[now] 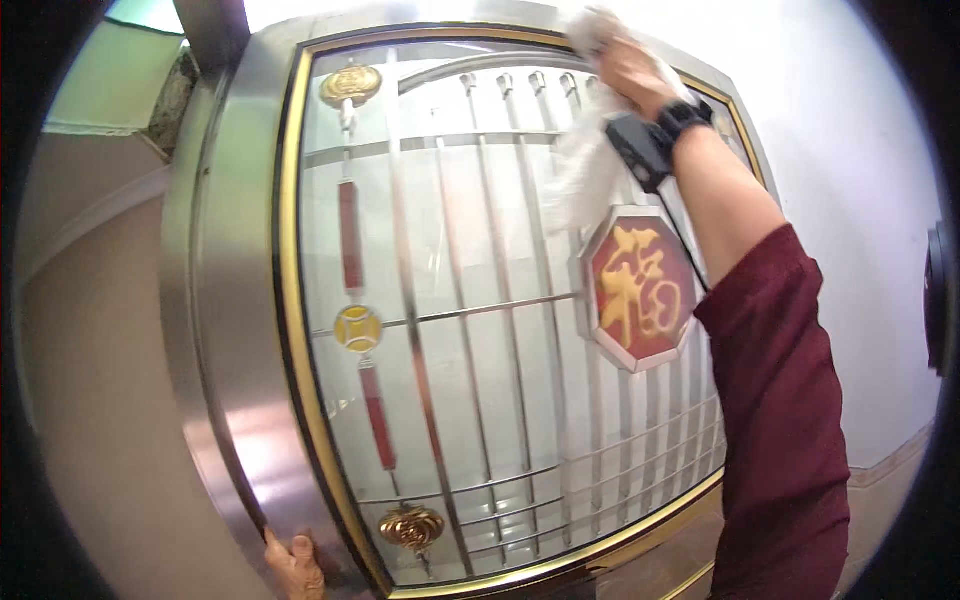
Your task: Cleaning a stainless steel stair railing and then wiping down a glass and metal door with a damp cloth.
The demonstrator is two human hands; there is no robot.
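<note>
My right hand (630, 70) is raised to the top right of a glass door panel (510, 210), closed on a white cloth (585, 170) that hangs down over the glass. A black strapped device (645, 150) is on that wrist, above a maroon sleeve (770, 420). My left hand (295, 565) grips the edge of the steel door frame (240, 380) at the lower left. The panel has gold trim (294, 250), metal bars, a red octagonal plaque (635, 290) with a gold character, and a column of red bars and gold ornaments (350, 84).
A beige wall (100, 380) stands left of the frame, with a green pane (110, 75) above it. A white wall (840, 170) is on the right, with tiles (885, 500) low down and a dark object (935, 300) at the far right edge.
</note>
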